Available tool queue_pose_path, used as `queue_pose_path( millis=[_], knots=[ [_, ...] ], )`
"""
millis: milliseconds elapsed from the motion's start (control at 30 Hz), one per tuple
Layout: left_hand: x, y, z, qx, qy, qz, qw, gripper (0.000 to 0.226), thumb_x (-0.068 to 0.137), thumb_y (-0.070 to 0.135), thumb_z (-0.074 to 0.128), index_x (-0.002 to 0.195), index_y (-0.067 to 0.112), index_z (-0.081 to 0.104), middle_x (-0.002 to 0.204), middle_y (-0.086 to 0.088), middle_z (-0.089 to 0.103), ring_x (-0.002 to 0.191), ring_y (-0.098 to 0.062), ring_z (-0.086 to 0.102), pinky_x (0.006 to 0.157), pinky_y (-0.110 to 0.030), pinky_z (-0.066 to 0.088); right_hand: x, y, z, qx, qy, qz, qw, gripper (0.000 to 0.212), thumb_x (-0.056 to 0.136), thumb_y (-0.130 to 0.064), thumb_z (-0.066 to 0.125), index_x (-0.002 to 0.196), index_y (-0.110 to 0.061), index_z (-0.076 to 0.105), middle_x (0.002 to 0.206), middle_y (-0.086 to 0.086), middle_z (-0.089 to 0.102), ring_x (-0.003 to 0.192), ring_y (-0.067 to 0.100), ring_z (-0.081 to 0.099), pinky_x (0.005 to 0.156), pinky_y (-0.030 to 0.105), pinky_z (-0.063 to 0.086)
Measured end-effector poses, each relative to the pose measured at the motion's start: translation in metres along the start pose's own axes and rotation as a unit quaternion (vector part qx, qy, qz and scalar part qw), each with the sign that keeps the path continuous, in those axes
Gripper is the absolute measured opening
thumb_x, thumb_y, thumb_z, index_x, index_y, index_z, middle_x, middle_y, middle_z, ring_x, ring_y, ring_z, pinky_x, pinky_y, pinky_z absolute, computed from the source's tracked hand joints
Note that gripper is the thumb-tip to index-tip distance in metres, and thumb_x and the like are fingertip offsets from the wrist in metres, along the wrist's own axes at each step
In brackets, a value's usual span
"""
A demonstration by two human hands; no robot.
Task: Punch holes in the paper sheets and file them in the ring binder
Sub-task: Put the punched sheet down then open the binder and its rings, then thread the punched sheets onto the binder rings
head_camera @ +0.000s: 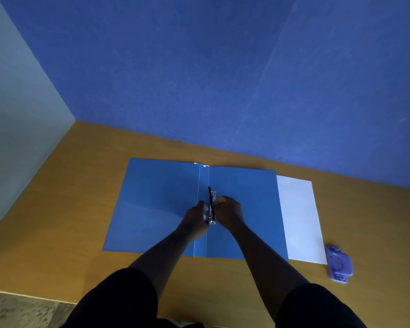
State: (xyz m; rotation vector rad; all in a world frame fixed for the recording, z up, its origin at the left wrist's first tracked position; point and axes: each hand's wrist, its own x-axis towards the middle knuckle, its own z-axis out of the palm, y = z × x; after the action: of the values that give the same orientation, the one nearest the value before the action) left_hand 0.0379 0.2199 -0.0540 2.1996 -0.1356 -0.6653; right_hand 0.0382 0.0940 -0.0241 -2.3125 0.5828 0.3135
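A blue ring binder lies open and flat on the wooden table. Its metal ring mechanism runs along the spine in the middle. My left hand touches the mechanism from the left, fingers curled at it. My right hand meets it from the right, fingers curled around the ring part. White paper sheets lie to the right, partly under the binder's right cover. A purple hole punch sits at the sheets' near right corner.
The wooden table meets a blue wall at the back and a pale wall on the left. The table's near edge drops to a speckled floor at the lower left.
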Motion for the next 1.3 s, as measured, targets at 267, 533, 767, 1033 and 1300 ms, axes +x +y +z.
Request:
queue_pose_path(
  millis=[267, 533, 767, 1033, 1300],
  knots=[
    [0.007, 0.013, -0.005, 0.038, 0.007, -0.026, 0.999, 0.022, 0.091, 0.019, 0.049, 0.099, 0.001, 0.059, 0.097, -0.02, 0.067, 0.089, -0.035, 0.065, 0.067, -0.035, 0.05, -0.002, 0.019, -0.007, -0.083, -0.091, -0.06, 0.991, 0.029, 0.088, -0.007, 0.051, 0.098, -0.014, 0.077, 0.101, 0.004, 0.075, 0.098, 0.017, 0.068, 0.078, 0.017, 0.045],
    [0.006, 0.017, 0.001, -0.001, 0.064, -0.028, 0.998, 0.023, 0.085, 0.022, 0.066, 0.093, 0.01, 0.049, 0.085, -0.009, 0.061, 0.077, -0.025, 0.061, 0.054, -0.03, 0.044, -0.002, 0.031, -0.006, -0.093, -0.096, -0.091, 0.987, 0.018, 0.088, -0.019, 0.059, 0.094, -0.015, 0.076, 0.097, 0.003, 0.075, 0.094, 0.017, 0.068, 0.078, 0.023, 0.049],
    [0.007, 0.004, 0.008, 0.036, 0.012, -0.007, 0.999, 0.012, 0.09, 0.01, 0.052, 0.088, 0.012, 0.064, 0.086, -0.008, 0.067, 0.069, -0.019, 0.06, 0.049, -0.024, 0.042, 0.0, 0.044, 0.0, -0.072, -0.116, -0.077, 0.988, 0.017, 0.092, -0.015, 0.053, 0.098, -0.019, 0.068, 0.102, 0.002, 0.072, 0.089, 0.016, 0.065, 0.06, 0.015, 0.039],
    [0.01, 0.003, 0.012, -0.027, 0.02, -0.034, 0.999, 0.025, 0.085, -0.004, 0.046, 0.074, 0.015, 0.056, 0.075, -0.006, 0.059, 0.061, -0.016, 0.051, 0.046, -0.02, 0.035, 0.001, 0.056, 0.003, -0.002, -0.091, -0.042, 0.995, 0.031, 0.089, -0.001, 0.045, 0.078, -0.025, 0.061, 0.09, -0.006, 0.068, 0.082, 0.009, 0.061, 0.057, 0.006, 0.037],
    [0.006, 0.003, 0.007, -0.004, 0.017, -0.006, 1.0, 0.018, 0.086, -0.004, 0.053, 0.083, 0.013, 0.06, 0.075, -0.005, 0.061, 0.074, -0.026, 0.065, 0.057, -0.029, 0.049, 0.002, 0.062, -0.008, 0.01, -0.115, -0.083, 0.99, 0.017, 0.091, -0.007, 0.054, 0.092, -0.017, 0.068, 0.083, -0.011, 0.067, 0.074, -0.001, 0.062, 0.064, 0.014, 0.043]
  ],
)
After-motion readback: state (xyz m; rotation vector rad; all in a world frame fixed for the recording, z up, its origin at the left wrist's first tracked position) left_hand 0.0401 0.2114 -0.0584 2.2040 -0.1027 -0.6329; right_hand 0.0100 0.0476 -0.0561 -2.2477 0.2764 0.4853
